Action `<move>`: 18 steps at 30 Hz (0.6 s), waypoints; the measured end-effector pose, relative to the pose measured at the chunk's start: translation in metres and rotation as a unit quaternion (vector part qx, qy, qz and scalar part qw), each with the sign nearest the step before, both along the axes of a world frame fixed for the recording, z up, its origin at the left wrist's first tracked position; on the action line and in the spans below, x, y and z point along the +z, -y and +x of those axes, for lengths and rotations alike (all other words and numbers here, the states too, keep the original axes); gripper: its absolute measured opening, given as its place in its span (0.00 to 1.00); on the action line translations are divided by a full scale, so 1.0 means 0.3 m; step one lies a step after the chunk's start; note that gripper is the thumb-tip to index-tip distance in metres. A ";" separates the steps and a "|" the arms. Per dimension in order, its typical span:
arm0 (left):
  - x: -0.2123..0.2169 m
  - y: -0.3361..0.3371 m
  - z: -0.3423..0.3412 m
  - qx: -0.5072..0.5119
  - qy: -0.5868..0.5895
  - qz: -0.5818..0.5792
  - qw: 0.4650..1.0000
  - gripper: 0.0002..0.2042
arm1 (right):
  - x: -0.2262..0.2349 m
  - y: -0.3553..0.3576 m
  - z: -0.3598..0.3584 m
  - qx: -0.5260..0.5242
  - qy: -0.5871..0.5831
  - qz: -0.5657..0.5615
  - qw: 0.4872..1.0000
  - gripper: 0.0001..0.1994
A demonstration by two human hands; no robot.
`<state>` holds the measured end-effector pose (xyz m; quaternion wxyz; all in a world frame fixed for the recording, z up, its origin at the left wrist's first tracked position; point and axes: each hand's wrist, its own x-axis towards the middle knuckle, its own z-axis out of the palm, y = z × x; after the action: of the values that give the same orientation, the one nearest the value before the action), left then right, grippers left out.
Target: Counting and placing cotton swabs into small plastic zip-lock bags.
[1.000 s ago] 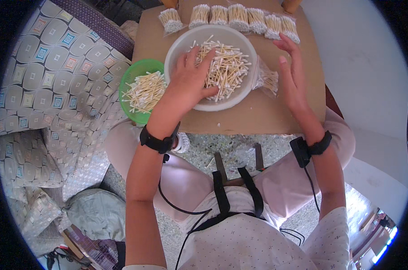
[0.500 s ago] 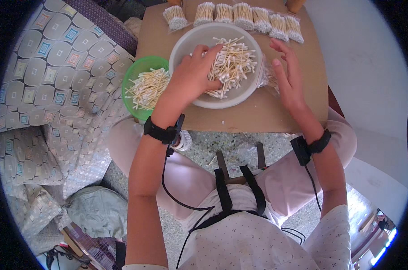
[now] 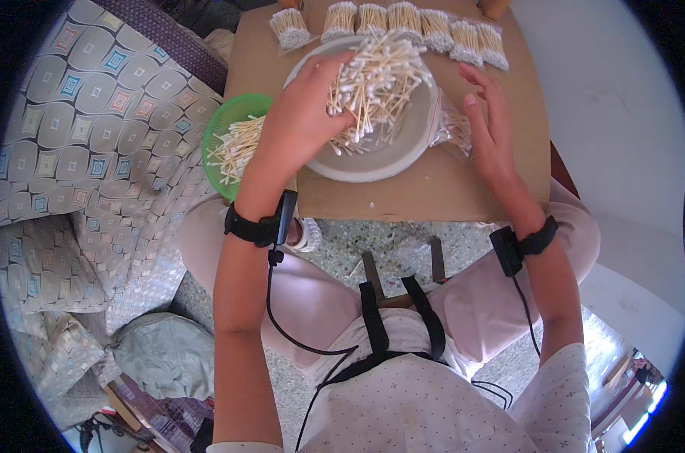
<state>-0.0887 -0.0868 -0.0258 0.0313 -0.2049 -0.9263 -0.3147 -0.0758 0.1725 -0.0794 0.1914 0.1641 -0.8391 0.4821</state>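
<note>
My left hand (image 3: 306, 102) is closed around a big loose bunch of cotton swabs (image 3: 376, 75), held over a white bowl (image 3: 373, 175). Some swabs hang below the bunch toward the bowl's inside. My right hand (image 3: 490, 128) is open to the right of the bowl, its fingers stretched up and apart from the thumb. Nothing is in it. Close by its thumb, a clear plastic bag (image 3: 453, 130) with swabs inside lies against the bowl's right rim. A green basket (image 3: 211, 143) of loose swabs stands left of the bowl, partly hidden by my left wrist.
Several clear bags packed with swabs (image 3: 403, 21) line the far edge of the brown board (image 3: 335, 202). A patterned cloth (image 3: 93, 113) covers what stands on the left. A pale wall (image 3: 614, 106) rises on the right. My knees are under the board.
My left hand has lifted the bunch of swabs up out of the pile and slightly to the left, baring more of the bowl's bottom. My right hand has barely moved.
</note>
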 end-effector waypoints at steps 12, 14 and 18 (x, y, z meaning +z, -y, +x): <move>-0.002 0.013 -0.020 0.033 -0.085 0.133 0.987 0.30 | 0.011 0.002 0.006 0.001 -0.015 0.047 0.999 0.16; 0.007 0.016 -0.019 0.032 -0.095 0.122 0.987 0.30 | 0.014 0.003 0.008 0.000 -0.007 0.044 0.999 0.16; 0.013 0.018 -0.017 0.030 -0.115 0.101 0.988 0.30 | 0.009 0.004 0.005 0.004 -0.015 0.043 0.999 0.16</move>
<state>-0.0938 -0.0923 -0.0219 0.1677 -0.2075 -0.8858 -0.3797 -0.0742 0.1712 -0.0768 0.1950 0.1829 -0.8552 0.4441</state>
